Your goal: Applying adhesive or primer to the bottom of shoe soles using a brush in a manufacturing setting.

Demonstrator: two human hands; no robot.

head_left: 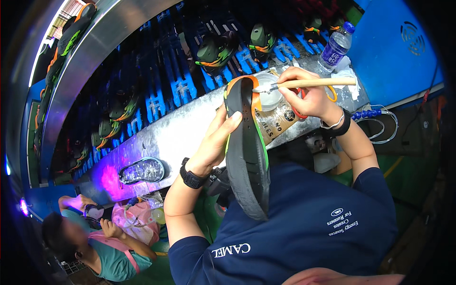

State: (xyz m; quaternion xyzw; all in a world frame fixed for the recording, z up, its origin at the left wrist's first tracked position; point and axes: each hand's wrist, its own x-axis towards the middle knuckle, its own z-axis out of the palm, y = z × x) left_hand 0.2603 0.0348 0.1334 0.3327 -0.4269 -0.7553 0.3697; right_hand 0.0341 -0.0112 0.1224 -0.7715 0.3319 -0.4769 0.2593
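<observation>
Beside bowl (270,100), curved sole (247,154), wooden-handled brush (335,81)

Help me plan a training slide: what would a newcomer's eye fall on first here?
Likely the long dark shoe sole, trimmed in orange and green, in the person's left grip at mid-view. Right of its top end, the right grip holds a wooden-handled brush, its tip close to the orange edge. Beyond the bench, dark shoes with orange and green trim sit among bright blue supports.
</observation>
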